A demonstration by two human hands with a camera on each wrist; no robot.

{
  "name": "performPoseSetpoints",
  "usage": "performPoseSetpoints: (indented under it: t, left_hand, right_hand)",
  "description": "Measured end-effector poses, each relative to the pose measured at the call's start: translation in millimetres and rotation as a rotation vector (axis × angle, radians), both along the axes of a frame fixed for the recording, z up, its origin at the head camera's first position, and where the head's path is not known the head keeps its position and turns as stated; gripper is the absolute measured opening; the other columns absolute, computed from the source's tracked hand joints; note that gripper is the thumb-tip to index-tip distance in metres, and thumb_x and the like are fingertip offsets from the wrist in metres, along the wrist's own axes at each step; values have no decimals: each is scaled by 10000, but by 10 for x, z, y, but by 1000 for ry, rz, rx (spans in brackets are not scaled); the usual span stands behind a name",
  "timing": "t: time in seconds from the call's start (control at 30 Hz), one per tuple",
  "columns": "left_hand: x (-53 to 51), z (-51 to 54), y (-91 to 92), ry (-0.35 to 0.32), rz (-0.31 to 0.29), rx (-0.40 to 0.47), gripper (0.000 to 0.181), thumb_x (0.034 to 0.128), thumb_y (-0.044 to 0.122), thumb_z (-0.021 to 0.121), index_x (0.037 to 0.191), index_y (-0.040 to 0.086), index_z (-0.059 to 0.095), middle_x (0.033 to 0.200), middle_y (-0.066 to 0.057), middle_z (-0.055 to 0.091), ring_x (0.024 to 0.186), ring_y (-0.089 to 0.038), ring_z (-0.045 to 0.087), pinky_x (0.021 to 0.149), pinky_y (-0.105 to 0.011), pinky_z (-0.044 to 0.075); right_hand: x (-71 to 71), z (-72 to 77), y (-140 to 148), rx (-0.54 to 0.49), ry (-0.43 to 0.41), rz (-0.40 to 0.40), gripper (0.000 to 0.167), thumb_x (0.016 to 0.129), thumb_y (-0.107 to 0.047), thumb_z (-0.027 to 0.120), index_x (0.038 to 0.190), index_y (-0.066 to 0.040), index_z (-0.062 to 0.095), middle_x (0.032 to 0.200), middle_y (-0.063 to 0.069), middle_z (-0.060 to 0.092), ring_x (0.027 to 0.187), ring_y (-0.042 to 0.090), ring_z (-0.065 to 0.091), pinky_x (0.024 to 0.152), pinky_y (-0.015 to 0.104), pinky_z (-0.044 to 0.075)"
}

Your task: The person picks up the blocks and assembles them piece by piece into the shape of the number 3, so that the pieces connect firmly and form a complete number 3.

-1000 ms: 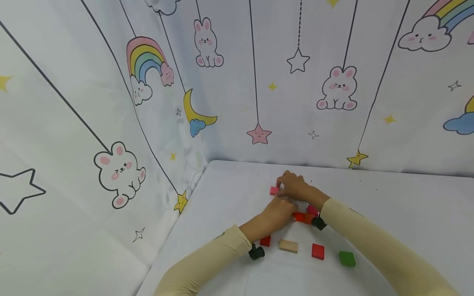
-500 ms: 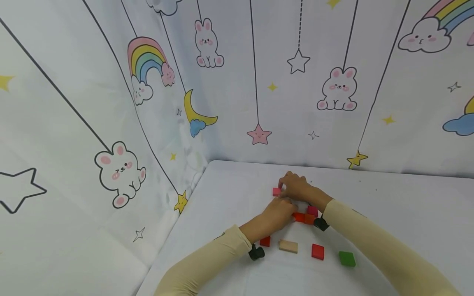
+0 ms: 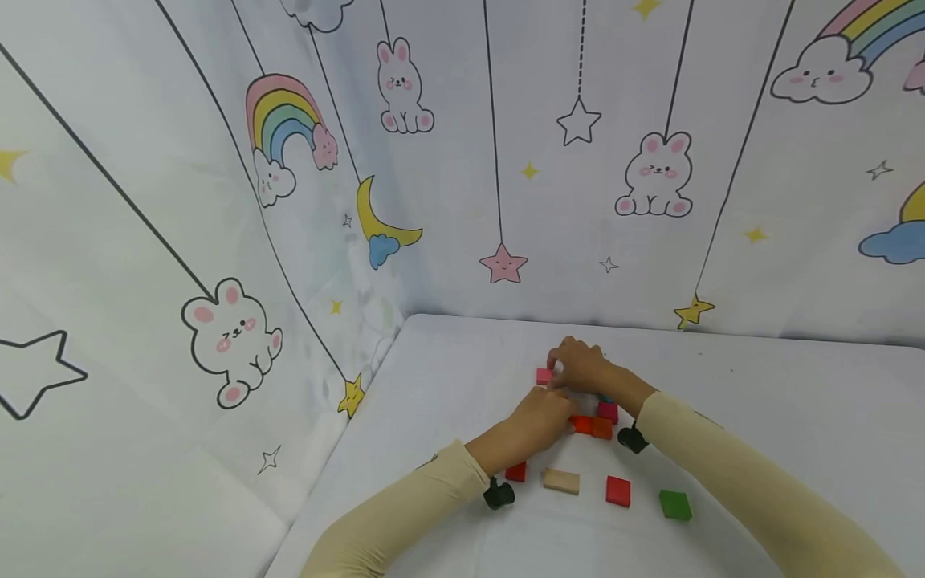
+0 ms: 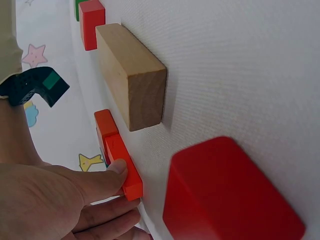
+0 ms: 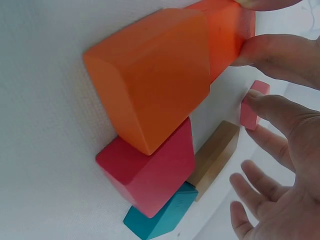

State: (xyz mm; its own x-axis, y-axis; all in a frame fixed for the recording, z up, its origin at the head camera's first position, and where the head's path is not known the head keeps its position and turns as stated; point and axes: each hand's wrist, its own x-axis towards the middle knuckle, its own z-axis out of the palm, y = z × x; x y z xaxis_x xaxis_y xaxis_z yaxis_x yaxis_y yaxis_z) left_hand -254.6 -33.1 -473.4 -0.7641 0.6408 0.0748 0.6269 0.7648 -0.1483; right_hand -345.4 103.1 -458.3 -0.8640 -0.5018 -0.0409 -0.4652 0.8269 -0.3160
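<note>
My left hand point(image 3: 540, 419) pinches a bright red-orange block point(image 4: 123, 167) between thumb and fingers; the block's end touches a darker orange block point(image 5: 152, 70). My right hand point(image 5: 295, 160) holds a pink block point(image 5: 255, 105) between thumb and index finger, its other fingers spread. In the head view the right hand point(image 3: 581, 365) is just beyond the left, with the pink block point(image 3: 543, 376) at its left side. Against the orange block lies a crimson block point(image 5: 155, 172), then a teal block point(image 5: 162, 214) and a brown wooden block point(image 5: 216, 157).
Nearer the front edge lie a red block point(image 3: 516, 471) beside the left wrist, a light wooden block point(image 3: 561, 481), another red block point(image 3: 618, 491) and a green block point(image 3: 675, 505). A patterned curtain point(image 3: 448, 185) stands behind the white table point(image 3: 448, 361).
My right hand has moved slightly right with the pink block, which has shifted right towards the other blocks. The left hand stays nearly still on its block.
</note>
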Motion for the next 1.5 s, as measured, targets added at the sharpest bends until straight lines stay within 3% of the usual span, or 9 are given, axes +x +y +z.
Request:
performPoseSetpoints:
  t: [0.47,1.5]
  left_hand:
    - [12,8,-16,24,-14,22,182,975,315,785,1130,226,818,1053,78,782,945,-76,715,864,-261,581]
    - [11,-7,11,10,4,-12,245,969,354,786,1182,234,792,1066,65,754,924,-81,708,865,-271,575]
  right_hand:
    - [-47,-83,66,30,16,-1,243,888,-281,849,1072,-141,776,1223,197,634,1115,361,612,938,660,487]
    - [67,-89,204,40,90,27,211,891,-240,838,1053,-120,776,1180,188,650,1085,361,626,931,671,503]
